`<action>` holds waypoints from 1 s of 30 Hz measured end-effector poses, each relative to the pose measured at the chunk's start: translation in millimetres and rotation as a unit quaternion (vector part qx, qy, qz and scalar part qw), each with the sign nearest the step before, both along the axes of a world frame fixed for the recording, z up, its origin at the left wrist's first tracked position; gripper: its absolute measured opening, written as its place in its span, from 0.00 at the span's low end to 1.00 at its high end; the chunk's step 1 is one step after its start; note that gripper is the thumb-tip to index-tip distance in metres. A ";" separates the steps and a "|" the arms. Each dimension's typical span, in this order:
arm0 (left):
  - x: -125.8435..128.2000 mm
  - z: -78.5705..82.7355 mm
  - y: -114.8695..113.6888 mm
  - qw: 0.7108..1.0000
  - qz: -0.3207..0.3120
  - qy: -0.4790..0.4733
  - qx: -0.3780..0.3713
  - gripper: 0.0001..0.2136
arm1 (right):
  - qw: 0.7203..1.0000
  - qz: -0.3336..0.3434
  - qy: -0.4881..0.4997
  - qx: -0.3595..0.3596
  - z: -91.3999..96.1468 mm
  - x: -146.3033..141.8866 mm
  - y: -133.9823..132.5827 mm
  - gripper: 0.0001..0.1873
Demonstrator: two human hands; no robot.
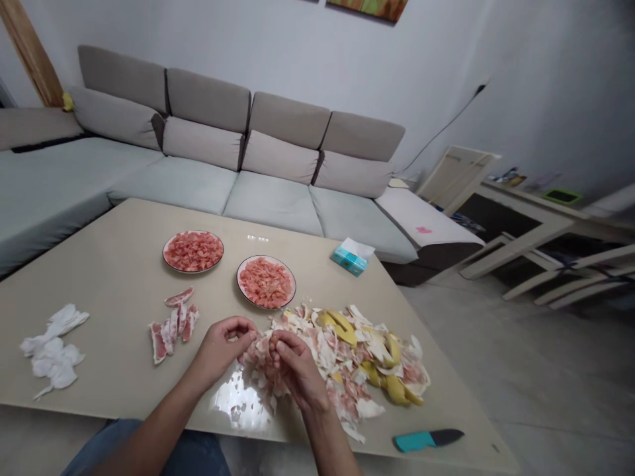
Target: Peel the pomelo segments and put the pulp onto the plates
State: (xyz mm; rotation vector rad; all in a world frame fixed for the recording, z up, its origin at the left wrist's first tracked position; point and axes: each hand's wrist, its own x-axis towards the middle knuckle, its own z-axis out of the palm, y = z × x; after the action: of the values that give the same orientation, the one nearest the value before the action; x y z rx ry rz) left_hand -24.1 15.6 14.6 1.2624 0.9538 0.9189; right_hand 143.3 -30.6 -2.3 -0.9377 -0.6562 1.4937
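Note:
Over the near edge of a pile of pomelo peel and membrane scraps (322,350), both my hands are held close together with a small gap between them. My left hand (223,347) is closed in a pinch of thumb and forefinger. My right hand (297,370) has its fingers curled and the thumb pressed against them. Whatever lies in either pinch is too small to make out. Left of my hands lie several pomelo segments (171,327) with whitish skin. Beyond them stand two plates of pink pomelo flesh, a left plate (165,263) and a right plate (239,291).
A knife (417,441) with a teal handle lies at the table's near right edge. Crumpled white tissues (57,350) are at the left. A tissue box (351,258) stands at the far right of the table (124,264). Behind it runs a grey sofa (278,198).

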 end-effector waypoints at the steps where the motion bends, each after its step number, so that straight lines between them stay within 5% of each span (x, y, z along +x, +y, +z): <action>1: -0.3 -0.3 0.0 1.000 -0.002 0.004 0.001 0.10 | 1.000 -0.005 0.000 0.002 -1.0 1.3 -0.3 0.16; 8: 5.1 -13.5 -3.0 0.982 -0.091 0.096 0.134 0.09 | 0.993 -0.027 -0.111 0.016 -13.6 11.0 -2.3 0.16; 15: 4.5 -6.7 -3.2 0.983 -0.031 0.103 0.146 0.09 | 0.999 -0.007 -0.049 -0.006 -11.6 8.6 -5.2 0.15; 30: 3.1 1.0 -7.3 0.972 -0.008 0.084 0.219 0.05 | 0.998 0.022 0.036 -0.048 -5.1 -5.1 -3.4 0.15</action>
State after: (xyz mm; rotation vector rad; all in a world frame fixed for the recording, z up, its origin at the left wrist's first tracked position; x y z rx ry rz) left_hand -21.0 8.3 15.6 1.7414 0.8976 1.0582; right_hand 138.2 -34.0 -7.4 -0.9431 -0.5597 1.6025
